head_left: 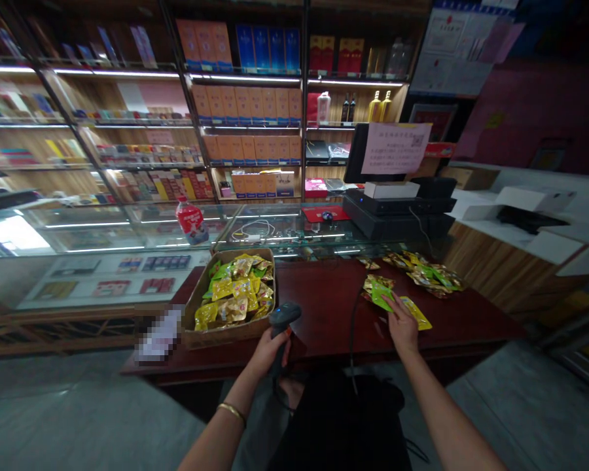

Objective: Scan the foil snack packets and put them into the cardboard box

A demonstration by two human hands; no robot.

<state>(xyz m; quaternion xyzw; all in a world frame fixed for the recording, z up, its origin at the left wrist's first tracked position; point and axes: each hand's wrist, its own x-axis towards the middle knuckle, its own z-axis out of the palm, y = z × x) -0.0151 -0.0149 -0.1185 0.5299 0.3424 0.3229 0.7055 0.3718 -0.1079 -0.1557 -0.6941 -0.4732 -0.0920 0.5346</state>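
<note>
My left hand (269, 350) grips a dark barcode scanner (283, 316) by its handle, head raised over the dark red table (324, 314), its cable (352, 327) running down toward me. My right hand (401, 324) lies flat on the table, fingers resting on a yellow snack packet (417, 314) beside a small heap of green and gold packets (377, 291). A cardboard box (230, 297) full of yellow and green snack packets stands just left of the scanner.
A larger spread of packets (429, 271) lies at the table's far right. Behind the table runs a glass counter (127, 229) with a red-labelled bottle (190, 221), a cash register with monitor (395, 196), and shelves of boxed goods (248, 104).
</note>
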